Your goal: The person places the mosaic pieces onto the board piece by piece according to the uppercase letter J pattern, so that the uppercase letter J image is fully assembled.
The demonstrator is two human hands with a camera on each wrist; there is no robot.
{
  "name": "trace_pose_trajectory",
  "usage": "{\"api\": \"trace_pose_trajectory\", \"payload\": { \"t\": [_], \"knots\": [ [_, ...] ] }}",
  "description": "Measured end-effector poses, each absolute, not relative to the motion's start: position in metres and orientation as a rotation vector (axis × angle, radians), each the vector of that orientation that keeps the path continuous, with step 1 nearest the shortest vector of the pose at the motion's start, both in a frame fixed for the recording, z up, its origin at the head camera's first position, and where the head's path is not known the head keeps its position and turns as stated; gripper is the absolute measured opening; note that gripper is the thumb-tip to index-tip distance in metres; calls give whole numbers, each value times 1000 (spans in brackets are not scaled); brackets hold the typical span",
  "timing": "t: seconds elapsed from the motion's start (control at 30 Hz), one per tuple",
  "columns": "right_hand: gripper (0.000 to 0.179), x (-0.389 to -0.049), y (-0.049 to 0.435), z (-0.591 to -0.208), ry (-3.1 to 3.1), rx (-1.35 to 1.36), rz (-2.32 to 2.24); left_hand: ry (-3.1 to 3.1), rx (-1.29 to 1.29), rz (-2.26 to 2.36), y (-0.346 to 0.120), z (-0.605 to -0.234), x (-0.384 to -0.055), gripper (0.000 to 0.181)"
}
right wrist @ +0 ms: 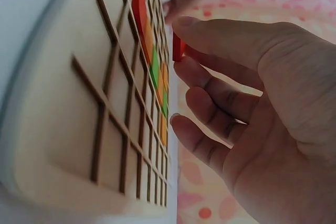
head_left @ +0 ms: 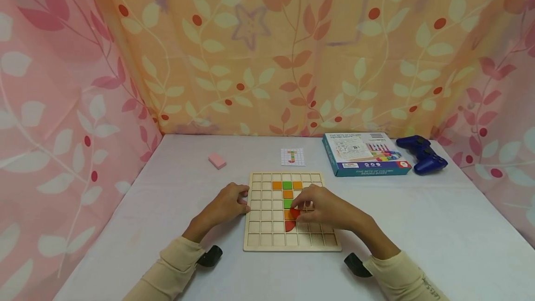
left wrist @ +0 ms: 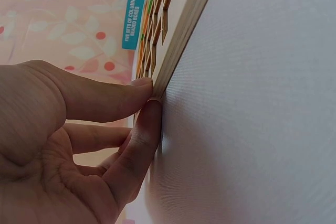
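Note:
A wooden grid board point(head_left: 265, 240) lies flat on the white-covered table. My left hand point(head_left: 225, 203) is at its left side; in the left wrist view the thumb point(left wrist: 137, 95) and a finger pinch the board's edge. Above the lower middle of the grid, my right hand point(head_left: 323, 206) pinches a red piece point(right wrist: 178, 48) with a curved edge between thumb and fingertip. Under it, orange and green square tiles point(head_left: 287, 185) sit in the grid as a T shape. A red quarter-round piece point(head_left: 290, 226) fills the cell at the column's lower end. The held piece partly covers an orange tile.
Behind the board lies a small pattern card point(head_left: 292, 157) with a similar coloured figure. A pink block point(head_left: 217, 160) rests at the back left. At the back right are a boxed bead set point(head_left: 368, 168) and a blue game controller point(head_left: 422, 154). Floral cloth point(head_left: 251, 82) hangs around the table.

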State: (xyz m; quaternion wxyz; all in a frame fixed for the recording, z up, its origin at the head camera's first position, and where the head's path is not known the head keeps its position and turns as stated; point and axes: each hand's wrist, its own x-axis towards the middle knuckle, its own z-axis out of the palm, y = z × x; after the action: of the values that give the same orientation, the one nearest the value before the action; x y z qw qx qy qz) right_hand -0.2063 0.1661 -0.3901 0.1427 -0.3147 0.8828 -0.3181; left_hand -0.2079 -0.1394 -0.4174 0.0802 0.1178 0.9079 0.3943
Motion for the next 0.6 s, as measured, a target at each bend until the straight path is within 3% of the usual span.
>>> {"api": "trace_pose_trajectory", "payload": {
  "t": [0.6],
  "knots": [
    [27,-192,129,-405,2598,-1105,-766,2722,341,1165,-139,-417,-208,60]
  ]
}}
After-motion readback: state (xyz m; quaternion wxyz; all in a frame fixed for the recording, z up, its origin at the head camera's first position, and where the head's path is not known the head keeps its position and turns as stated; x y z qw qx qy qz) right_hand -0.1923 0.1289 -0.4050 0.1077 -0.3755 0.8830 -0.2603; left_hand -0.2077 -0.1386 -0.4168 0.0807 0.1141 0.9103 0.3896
